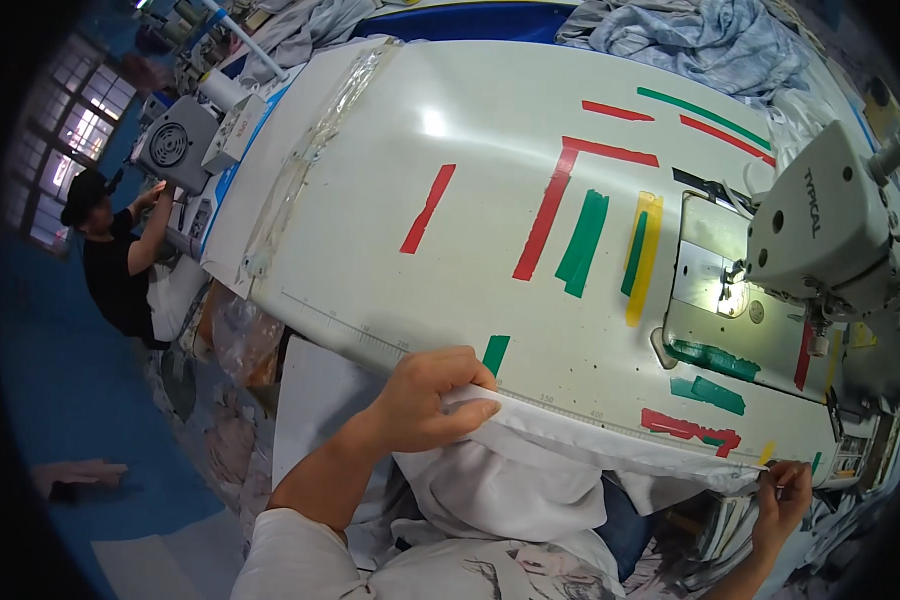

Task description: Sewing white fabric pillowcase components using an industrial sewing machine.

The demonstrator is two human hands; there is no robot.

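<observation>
A piece of white cloth [560, 432] is stretched along the front edge of the sewing table [370, 230], beside the ruler scale marked there. My left hand [435, 400] pinches one end between thumb and fingers, near a short green tape strip. At the right, my right hand [785, 500] is closed on the other end of the cloth at the table's front corner. Between the two hands the upper edge runs nearly straight, while the rest of the cloth hangs in folds over my lap.
A sewing machine [820, 220] with its lamp lit stands at the right. Red, green and yellow tape strips [545, 215] mark the tabletop. Grey-blue fabric [700, 45] is heaped behind it. At the far left a person [115, 260] works at another machine [177, 145].
</observation>
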